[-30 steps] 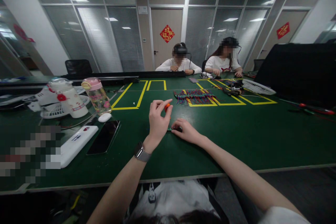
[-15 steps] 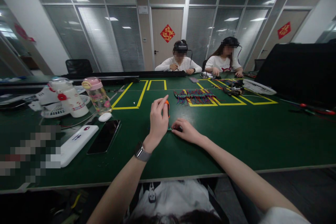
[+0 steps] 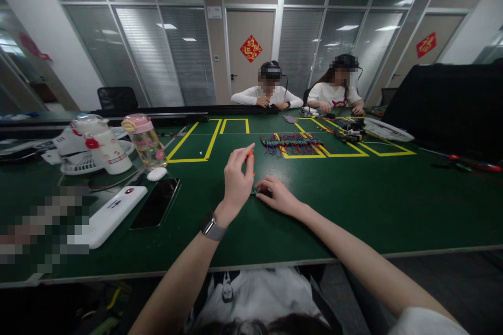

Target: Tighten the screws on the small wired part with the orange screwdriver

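Note:
My left hand point(image 3: 238, 174) is held upright with its fingers wrapped round an orange-handled screwdriver point(image 3: 250, 155). Most of that tool is hidden behind the fingers. Below it, a small green circuit board point(image 3: 254, 192) lies on the table, partly covered by both hands. My right hand point(image 3: 277, 194) rests on the tabletop, its curled fingertips pinching the board's right end. Beyond the hands lies a row of green boards with many red and blue wires point(image 3: 293, 142).
On the left are a phone point(image 3: 156, 204), a white power bank point(image 3: 113, 214), a white round case point(image 3: 157, 174), a pink-lidded bottle point(image 3: 143, 138) and a white cup point(image 3: 104, 146). Yellow tape point(image 3: 188, 160) marks the green table. Two people point(image 3: 271, 94) sit opposite. A black screen point(image 3: 451, 110) stands right.
My left hand and the screwdriver have turned slightly, with less of the tool showing. My right hand stays nearly still at the board. Across the table, a person's hands have shifted a little.

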The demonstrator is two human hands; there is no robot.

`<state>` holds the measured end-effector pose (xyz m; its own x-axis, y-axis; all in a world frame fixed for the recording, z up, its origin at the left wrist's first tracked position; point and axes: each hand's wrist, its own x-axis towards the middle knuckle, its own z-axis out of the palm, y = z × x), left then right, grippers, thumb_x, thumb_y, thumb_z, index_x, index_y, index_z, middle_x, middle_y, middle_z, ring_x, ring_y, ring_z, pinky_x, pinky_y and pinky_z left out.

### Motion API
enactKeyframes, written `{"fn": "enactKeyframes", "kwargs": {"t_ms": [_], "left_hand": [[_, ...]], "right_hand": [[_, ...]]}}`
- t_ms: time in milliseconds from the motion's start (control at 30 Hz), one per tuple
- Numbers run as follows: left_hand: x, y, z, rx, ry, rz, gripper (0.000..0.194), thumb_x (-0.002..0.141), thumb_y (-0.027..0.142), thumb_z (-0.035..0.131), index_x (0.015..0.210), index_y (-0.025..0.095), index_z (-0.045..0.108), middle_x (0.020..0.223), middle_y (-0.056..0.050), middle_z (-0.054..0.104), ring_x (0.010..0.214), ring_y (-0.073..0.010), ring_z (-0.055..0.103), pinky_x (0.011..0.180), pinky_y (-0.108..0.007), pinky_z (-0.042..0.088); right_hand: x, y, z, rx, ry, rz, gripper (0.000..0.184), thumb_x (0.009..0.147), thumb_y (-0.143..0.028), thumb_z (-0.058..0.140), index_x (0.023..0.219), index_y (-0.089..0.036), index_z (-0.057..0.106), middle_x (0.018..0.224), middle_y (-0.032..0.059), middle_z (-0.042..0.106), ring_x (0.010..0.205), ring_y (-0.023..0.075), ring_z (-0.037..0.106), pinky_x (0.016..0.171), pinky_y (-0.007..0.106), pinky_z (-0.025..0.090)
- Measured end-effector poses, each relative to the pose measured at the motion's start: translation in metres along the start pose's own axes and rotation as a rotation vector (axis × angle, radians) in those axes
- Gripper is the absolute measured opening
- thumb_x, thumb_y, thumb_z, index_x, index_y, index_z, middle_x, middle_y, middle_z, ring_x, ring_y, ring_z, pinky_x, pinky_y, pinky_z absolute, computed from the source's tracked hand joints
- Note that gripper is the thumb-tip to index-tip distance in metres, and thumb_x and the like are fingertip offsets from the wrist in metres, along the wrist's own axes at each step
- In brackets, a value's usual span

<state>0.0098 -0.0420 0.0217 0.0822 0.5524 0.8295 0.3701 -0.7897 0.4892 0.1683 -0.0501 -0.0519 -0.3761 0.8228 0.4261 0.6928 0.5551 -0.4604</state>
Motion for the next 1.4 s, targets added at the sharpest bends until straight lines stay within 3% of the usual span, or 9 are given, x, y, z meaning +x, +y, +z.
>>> {"fn": "enactKeyframes", "kwargs": {"t_ms": [133, 333, 500, 700, 867, 1067, 1267, 1400], "left_hand": [[0.000, -0.001, 0.000, 0.121, 0.058, -0.016, 0.022, 0.089, 0.028, 0.054, 0.107, 0.023, 0.067, 0.094, -0.005, 0.055, 0.089, -0.0171, 0.056, 0.083, -0.031, 0.047], [0.000, -0.002, 0.000, 0.055, -0.005, -0.003, 0.034, 0.096, 0.019, 0.037, 0.124, 0.022, 0.056, 0.108, -0.008, 0.062, 0.101, -0.0180, 0.056, 0.091, -0.034, 0.045], [0.000, -0.001, 0.000, 0.144, 0.041, -0.020, 0.028, 0.090, 0.027, 0.053, 0.116, 0.022, 0.062, 0.094, -0.006, 0.058, 0.089, -0.0184, 0.056, 0.085, -0.034, 0.046], [0.001, -0.002, 0.000, 0.052, -0.001, -0.039, 0.035, 0.095, 0.018, 0.039, 0.126, 0.022, 0.054, 0.108, -0.008, 0.059, 0.100, -0.0174, 0.056, 0.089, -0.032, 0.045], [0.000, -0.003, 0.001, 0.152, 0.046, -0.042, 0.027, 0.088, 0.027, 0.056, 0.114, 0.021, 0.063, 0.091, -0.005, 0.054, 0.088, -0.0173, 0.055, 0.086, -0.032, 0.045], [-0.001, -0.003, 0.002, 0.027, -0.013, -0.053, 0.035, 0.095, 0.018, 0.037, 0.127, 0.021, 0.053, 0.107, -0.007, 0.057, 0.100, -0.0155, 0.056, 0.090, -0.029, 0.044], [0.004, -0.005, -0.002, 0.161, 0.077, -0.145, 0.019, 0.085, 0.026, 0.060, 0.101, 0.017, 0.066, 0.096, -0.007, 0.057, 0.090, -0.0183, 0.057, 0.086, -0.032, 0.046], [0.006, -0.011, -0.004, 0.052, 0.080, -0.172, 0.028, 0.094, 0.025, 0.043, 0.113, 0.019, 0.062, 0.108, -0.009, 0.059, 0.102, -0.0184, 0.058, 0.092, -0.033, 0.045]], "right_hand": [[0.000, 0.000, 0.000, 0.003, -0.003, -0.004, 0.014, 0.083, -0.019, 0.062, 0.097, -0.019, 0.065, 0.086, 0.0038, 0.056, 0.083, 0.0178, 0.054, 0.079, 0.032, 0.043], [0.000, 0.000, 0.001, 0.006, -0.003, -0.012, 0.015, 0.084, -0.019, 0.061, 0.097, -0.020, 0.067, 0.087, 0.0043, 0.056, 0.084, 0.0179, 0.055, 0.079, 0.032, 0.044], [0.001, 0.002, 0.003, 0.042, 0.007, 0.010, 0.013, 0.083, -0.018, 0.062, 0.094, -0.019, 0.069, 0.086, 0.0045, 0.057, 0.082, 0.0177, 0.055, 0.078, 0.032, 0.045], [0.001, 0.005, 0.007, 0.115, 0.034, 0.019, 0.011, 0.080, -0.018, 0.065, 0.091, -0.017, 0.069, 0.086, 0.0042, 0.056, 0.081, 0.0164, 0.056, 0.076, 0.030, 0.047], [0.003, 0.005, 0.008, 0.126, 0.038, 0.037, 0.012, 0.078, -0.013, 0.065, 0.089, -0.016, 0.069, 0.085, 0.0040, 0.057, 0.079, 0.0161, 0.056, 0.075, 0.030, 0.047], [0.006, 0.005, 0.008, 0.166, 0.034, 0.056, 0.009, 0.077, -0.010, 0.065, 0.084, -0.014, 0.069, 0.083, 0.0041, 0.059, 0.076, 0.0152, 0.057, 0.072, 0.029, 0.047], [0.005, 0.007, 0.010, 0.154, 0.042, 0.057, 0.011, 0.077, -0.012, 0.066, 0.086, -0.016, 0.070, 0.082, 0.0034, 0.059, 0.074, 0.0147, 0.057, 0.070, 0.028, 0.047], [0.005, 0.007, 0.010, 0.141, 0.040, 0.064, 0.011, 0.077, -0.013, 0.066, 0.086, -0.016, 0.070, 0.081, 0.0033, 0.058, 0.073, 0.0146, 0.057, 0.069, 0.027, 0.047]]}}
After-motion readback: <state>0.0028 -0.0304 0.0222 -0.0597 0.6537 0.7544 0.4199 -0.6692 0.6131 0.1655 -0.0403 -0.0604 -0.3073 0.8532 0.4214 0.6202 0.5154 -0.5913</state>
